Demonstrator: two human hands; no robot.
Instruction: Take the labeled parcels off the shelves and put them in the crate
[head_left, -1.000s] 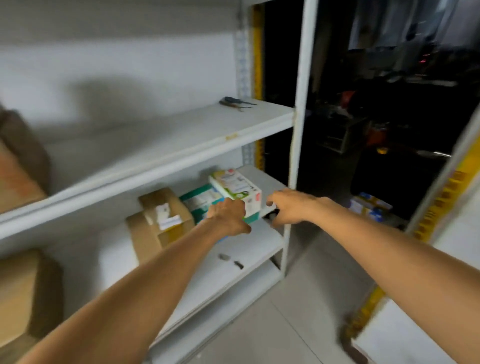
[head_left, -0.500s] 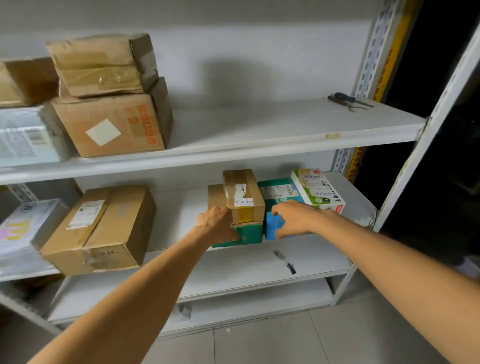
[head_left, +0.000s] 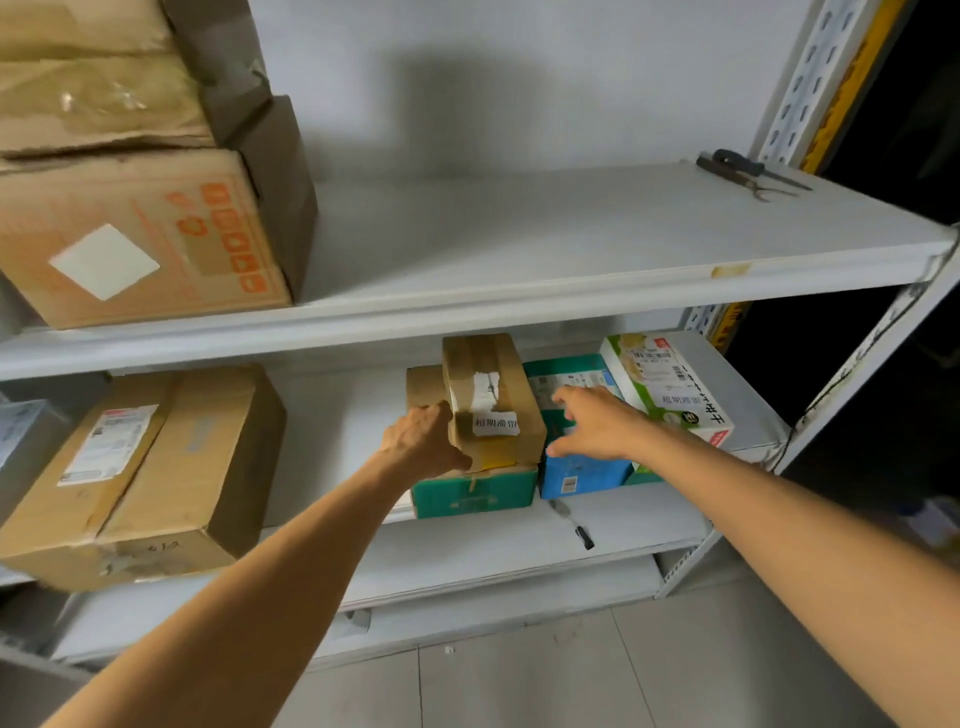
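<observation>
A small taped brown parcel with a white label lies on top of a green box on the lower shelf. My left hand grips the parcel's left side. Beside it lie a blue-and-teal box and a white-green labeled box. My right hand hovers over the blue box with fingers spread, just right of the parcel. No crate is in view.
A large labeled brown carton sits at the lower left. Stacked cartons fill the upper shelf's left; pliers lie at its right end. A small dark tool lies on the lower shelf. Tiled floor is below.
The view swung left and closer to the shelf. My left hand moved onto the brown parcel's side and took hold; my right hand lifted from the blue box and spread its fingers.
</observation>
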